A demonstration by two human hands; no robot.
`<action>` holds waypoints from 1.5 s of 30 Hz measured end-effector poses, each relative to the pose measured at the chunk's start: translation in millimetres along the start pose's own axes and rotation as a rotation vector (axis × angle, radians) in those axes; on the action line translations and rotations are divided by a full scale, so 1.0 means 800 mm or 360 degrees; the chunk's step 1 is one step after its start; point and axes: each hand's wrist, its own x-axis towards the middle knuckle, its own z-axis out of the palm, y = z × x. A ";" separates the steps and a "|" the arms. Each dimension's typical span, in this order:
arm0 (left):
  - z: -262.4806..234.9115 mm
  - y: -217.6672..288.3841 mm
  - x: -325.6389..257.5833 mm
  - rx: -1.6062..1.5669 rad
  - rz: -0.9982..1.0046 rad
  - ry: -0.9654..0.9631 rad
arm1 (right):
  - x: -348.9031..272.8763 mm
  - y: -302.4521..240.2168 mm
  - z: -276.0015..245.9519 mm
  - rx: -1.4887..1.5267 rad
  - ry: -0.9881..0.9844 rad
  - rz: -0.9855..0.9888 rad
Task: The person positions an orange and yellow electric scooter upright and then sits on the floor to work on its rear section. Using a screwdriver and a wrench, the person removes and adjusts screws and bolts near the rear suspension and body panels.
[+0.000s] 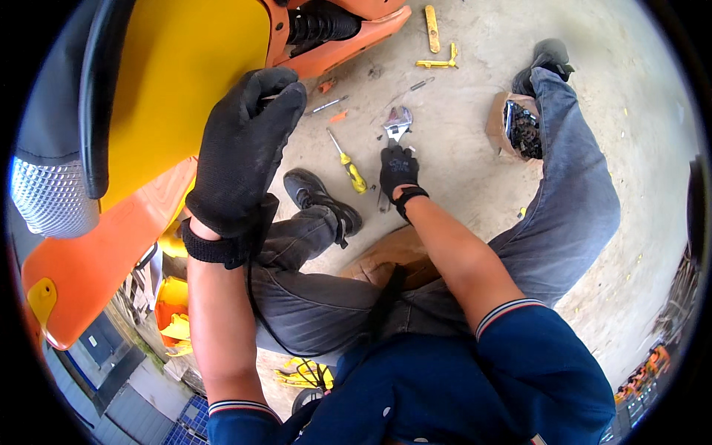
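Wrench (399,124): at floor level, under the right hand
Right hand (399,166): gloved, closed on the wrench's handle
Left hand (241,148): gloved, raised well left of the wrench, fingers curled; cannot tell if gripping anything
Screwdriver (352,173): near, left of the wrench
Box (498,124): right of the wrench, holding dark parts (526,135)

On the floor (463,107), a screwdriver (347,163) left of an adjustable wrench (398,123), with the latter in the right grip (399,167). Beyond the screwdriver, a rod (326,105); farther out and more to the right, a bracket (439,64), with a bar (432,28) just behind. Right of the wrench, beside the right leg (569,182), a carton (498,124) with small parts (523,133) inside. Left of all these, a panel (178,81) near the left grip (251,141).
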 end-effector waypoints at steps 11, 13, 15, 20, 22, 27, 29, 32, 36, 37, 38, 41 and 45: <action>0.007 -0.002 0.001 0.0171 0.0073 -0.0046 | -0.028 0.078 0.000 -0.0284 -0.0467 -0.0123; 0.007 -0.005 0.000 0.0221 0.0105 -0.0077 | 0.003 0.093 0.000 -0.0123 -0.1117 0.0024; 0.008 -0.002 0.005 0.0220 0.0123 -0.0084 | 0.031 0.110 -0.001 0.0043 -0.0901 -0.0128; 0.012 -0.002 0.001 0.0193 0.0072 -0.0077 | 0.104 0.075 -0.100 0.1929 -0.0836 0.0114; 0.016 -0.006 0.005 0.0170 0.0046 -0.0090 | 0.115 0.054 -0.145 0.2649 -0.0744 0.0385; 0.022 -0.008 0.008 0.0157 -0.0090 -0.0104 | 0.160 0.029 -0.152 0.3206 -0.0718 0.0305; 0.024 -0.007 0.007 0.0160 -0.0129 -0.0102 | 0.164 0.020 -0.151 0.3243 -0.0664 0.0336; 0.026 -0.010 0.012 0.0186 -0.0154 -0.0139 | 0.164 0.016 -0.149 0.3287 -0.0670 0.0329; 0.031 -0.008 0.017 0.0233 -0.0141 -0.0155 | 0.163 0.014 -0.150 0.3332 -0.0714 0.0268; 0.032 -0.010 0.018 0.0217 -0.0144 -0.0150 | 0.163 0.014 -0.152 0.3351 -0.0723 0.0244; 0.032 -0.011 0.018 0.0202 -0.0145 -0.0140 | 0.164 0.012 -0.154 0.3378 -0.0748 0.0265; 0.031 -0.010 0.018 0.0162 -0.0150 -0.0155 | 0.167 0.009 -0.158 0.3498 -0.0847 0.0296; 0.033 -0.010 0.020 0.0203 -0.0183 -0.0139 | 0.170 0.011 -0.158 0.3693 -0.1059 0.0294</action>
